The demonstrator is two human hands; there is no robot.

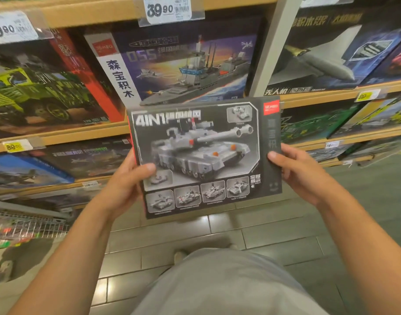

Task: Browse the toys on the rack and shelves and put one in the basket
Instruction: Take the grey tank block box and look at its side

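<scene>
Dark grey cardboard tank-kit box (pixel 203 155) marked "4IN1" sits upright between my hands, held in front of the wooden toy shelves (pixel 58 135). My left hand (pixel 126 185) grips its left edge, thumb on the front; my right hand (pixel 299 173) grips its right edge likewise. Wire basket (pixel 29 226) lies low at my left.

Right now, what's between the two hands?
In the head view, only the grey tank box: the left hand grips its left edge, the right hand its right edge, thumbs on the front.
</scene>
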